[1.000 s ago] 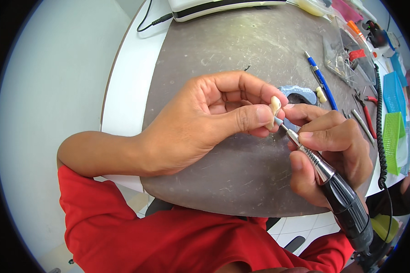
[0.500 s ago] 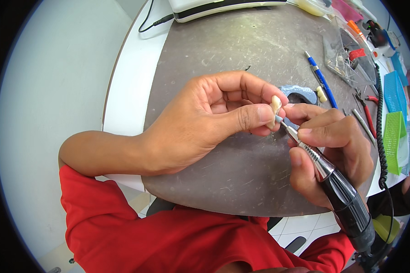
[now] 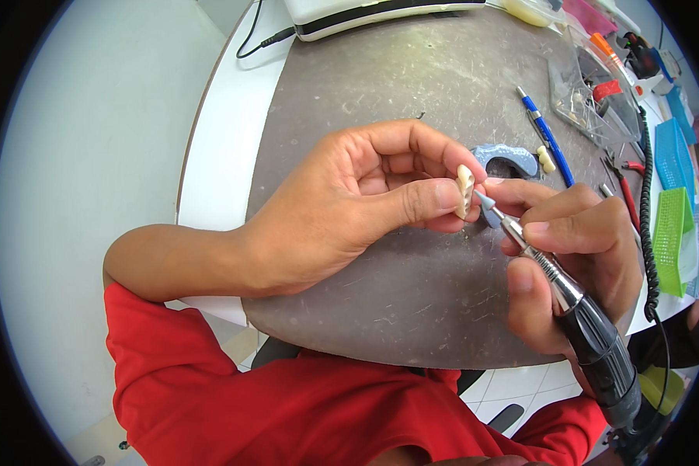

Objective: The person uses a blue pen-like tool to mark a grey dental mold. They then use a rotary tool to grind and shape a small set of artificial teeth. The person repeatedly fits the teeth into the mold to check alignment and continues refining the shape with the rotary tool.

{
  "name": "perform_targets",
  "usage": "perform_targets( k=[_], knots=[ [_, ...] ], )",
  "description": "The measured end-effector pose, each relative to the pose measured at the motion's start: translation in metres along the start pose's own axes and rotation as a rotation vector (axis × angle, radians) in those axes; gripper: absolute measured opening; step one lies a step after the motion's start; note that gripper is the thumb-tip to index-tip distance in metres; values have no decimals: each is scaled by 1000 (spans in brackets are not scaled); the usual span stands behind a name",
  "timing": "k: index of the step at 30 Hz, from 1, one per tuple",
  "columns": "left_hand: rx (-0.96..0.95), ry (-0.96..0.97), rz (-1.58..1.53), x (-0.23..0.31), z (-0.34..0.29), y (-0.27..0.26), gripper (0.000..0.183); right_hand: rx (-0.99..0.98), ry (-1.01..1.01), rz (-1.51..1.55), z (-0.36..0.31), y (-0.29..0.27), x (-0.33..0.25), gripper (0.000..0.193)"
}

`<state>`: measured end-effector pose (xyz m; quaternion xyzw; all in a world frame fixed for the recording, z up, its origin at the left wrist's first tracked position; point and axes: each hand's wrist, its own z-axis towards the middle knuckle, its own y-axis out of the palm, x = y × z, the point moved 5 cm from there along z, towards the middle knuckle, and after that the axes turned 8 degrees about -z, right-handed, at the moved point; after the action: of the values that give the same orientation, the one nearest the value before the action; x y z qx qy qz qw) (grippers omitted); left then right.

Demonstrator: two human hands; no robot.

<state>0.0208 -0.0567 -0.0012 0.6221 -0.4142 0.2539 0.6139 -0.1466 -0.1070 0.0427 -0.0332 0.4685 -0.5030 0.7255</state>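
Between the thumb and fingers of my left hand [image 3: 365,202] is a cream dental bridge [image 3: 464,191], its hollow side turned toward the right. My right hand [image 3: 579,248] grips a black and silver rotary handpiece [image 3: 590,330] like a pen. A pale blue-grey pointed grinding tip [image 3: 485,200] sits at the handpiece's end, a small gap from the bridge. Just beyond my fingers lies a blue-grey horseshoe-shaped dental model [image 3: 509,158], partly hidden by my right hand. Beside that model rests another small cream tooth piece [image 3: 546,160].
A blue mechanical pencil [image 3: 547,136] lies right of the model. Farther right are a clear plastic box [image 3: 590,101] of small parts, red-handled pliers [image 3: 627,198], and green [image 3: 670,233] and blue baskets [image 3: 672,159]. A coiled black cord [image 3: 649,225] runs along that side. A white device [image 3: 380,17] stands at the back.
The handpiece has drawn back right, so its tip has come away from the bridge. The bridge has turned slightly, showing its hollow side. My left hand stays nearly in place.
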Motion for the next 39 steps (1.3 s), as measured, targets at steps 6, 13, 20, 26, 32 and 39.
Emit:
perform_targets(
  k=[6,13,20,26,32,39],
  knots=[
    [41,2,-4,-3,-3,-5,21,-52,-24,-11,3,7,2,26],
    [19,14,13,-4,-2,-6,21,-66,32,-39,5,7,2,24],
    [9,26,17,-5,-2,-6,21,-83,34,-15,5,6,3,24],
    [19,16,14,-5,-3,-6,20,-83,32,-20,6,6,2,25],
    [16,25,21,-4,-2,-4,19,-99,23,-25,7,4,1,25],
    [26,16,20,-3,-4,-4,20,-84,14,-27,8,5,0,25]
  ],
)
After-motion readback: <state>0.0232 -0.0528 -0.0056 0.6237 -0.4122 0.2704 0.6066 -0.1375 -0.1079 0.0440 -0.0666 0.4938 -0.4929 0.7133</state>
